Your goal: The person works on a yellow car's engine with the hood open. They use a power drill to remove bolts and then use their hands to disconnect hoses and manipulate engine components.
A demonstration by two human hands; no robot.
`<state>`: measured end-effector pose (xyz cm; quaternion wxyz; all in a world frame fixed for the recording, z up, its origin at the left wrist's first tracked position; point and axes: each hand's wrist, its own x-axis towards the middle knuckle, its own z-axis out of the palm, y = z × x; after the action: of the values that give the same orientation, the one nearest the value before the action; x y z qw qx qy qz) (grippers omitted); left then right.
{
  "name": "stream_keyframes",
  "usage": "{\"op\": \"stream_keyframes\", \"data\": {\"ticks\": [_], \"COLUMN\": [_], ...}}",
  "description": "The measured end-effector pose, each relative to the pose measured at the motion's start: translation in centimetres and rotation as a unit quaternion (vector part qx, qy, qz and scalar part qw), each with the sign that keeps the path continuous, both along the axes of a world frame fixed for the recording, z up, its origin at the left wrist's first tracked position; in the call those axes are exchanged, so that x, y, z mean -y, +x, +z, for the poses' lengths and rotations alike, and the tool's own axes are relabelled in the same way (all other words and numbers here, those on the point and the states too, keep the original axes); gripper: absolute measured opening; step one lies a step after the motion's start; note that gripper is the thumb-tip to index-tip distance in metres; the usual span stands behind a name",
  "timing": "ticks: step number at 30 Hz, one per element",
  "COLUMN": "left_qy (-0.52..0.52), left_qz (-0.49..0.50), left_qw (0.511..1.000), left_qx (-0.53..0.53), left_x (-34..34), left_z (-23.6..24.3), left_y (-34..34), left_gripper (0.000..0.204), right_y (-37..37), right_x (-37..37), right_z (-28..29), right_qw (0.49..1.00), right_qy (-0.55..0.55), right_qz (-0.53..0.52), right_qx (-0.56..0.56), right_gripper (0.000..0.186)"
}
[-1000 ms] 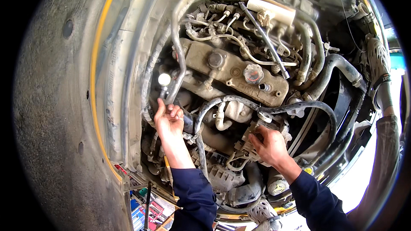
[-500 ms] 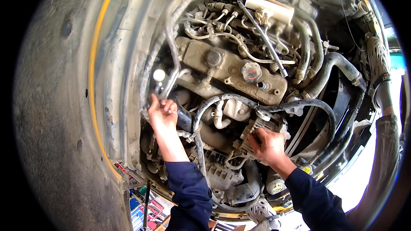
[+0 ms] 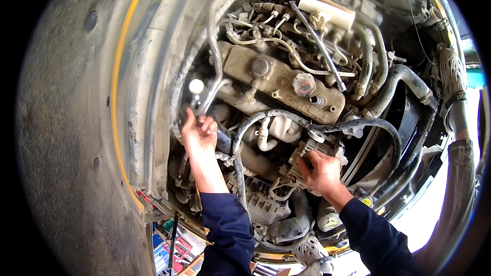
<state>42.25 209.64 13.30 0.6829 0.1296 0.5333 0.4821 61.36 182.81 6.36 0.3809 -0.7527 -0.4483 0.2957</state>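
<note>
My left hand (image 3: 199,135) reaches into the left side of a dusty engine bay, palm up. Its fingers curl inward and its thumb points up, just below a bright white round light (image 3: 196,86) on a shiny body; whatever the fingers grip is hidden. A dark cylindrical tube (image 3: 223,140) lies right beside this hand. Further right, my right hand (image 3: 322,173) is closed with bent fingers against a ribbed metal engine part (image 3: 307,149). What its fingertips hold there cannot be made out. A black hose (image 3: 281,115) arches above and between both hands.
Beyond the hands lies the engine cover with a round filler cap (image 3: 304,85). A long metal bar (image 3: 319,46) rests across pipes near a pale cylinder (image 3: 327,13). Thick hoses (image 3: 394,87) run on the right. A yellow-edged panel (image 3: 117,71) stands at left; coloured tools (image 3: 176,250) lie below.
The view has shifted a little, so the engine appears slightly further right and up. Both hands keep nearly the same places against the engine.
</note>
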Motion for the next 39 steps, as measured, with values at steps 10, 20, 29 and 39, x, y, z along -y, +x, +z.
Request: {"op": "stream_keyframes", "data": {"ticks": [10,20,29,39], "left_qy": [0.029,0.021,0.001,-0.028], "left_qz": [-0.052,-0.038,-0.03,-0.038], "left_qw": [0.998,0.999,0.999,0.999], "left_qx": [0.007,0.02,0.022,0.014], "left_x": [1.9,1.9,2.7,4.8], "left_z": [1.6,2.5,1.3,-0.5], "left_y": [0.6,0.9,1.0,1.5], "left_gripper": [0.025,0.025,0.023,0.015], "right_y": [0.1,0.1,-0.1,0.0], "right_x": [0.0,0.0,-0.1,-0.2], "right_z": [0.2,0.2,0.0,0.2], "right_qw": [1.0,1.0,1.0,1.0], "right_qy": [-0.006,-0.012,-0.004,-0.004], "right_qz": [0.005,0.006,-0.004,0.001], "right_qx": [0.006,0.005,0.014,0.013], "right_gripper": [0.025,0.025,0.028,0.027]}}
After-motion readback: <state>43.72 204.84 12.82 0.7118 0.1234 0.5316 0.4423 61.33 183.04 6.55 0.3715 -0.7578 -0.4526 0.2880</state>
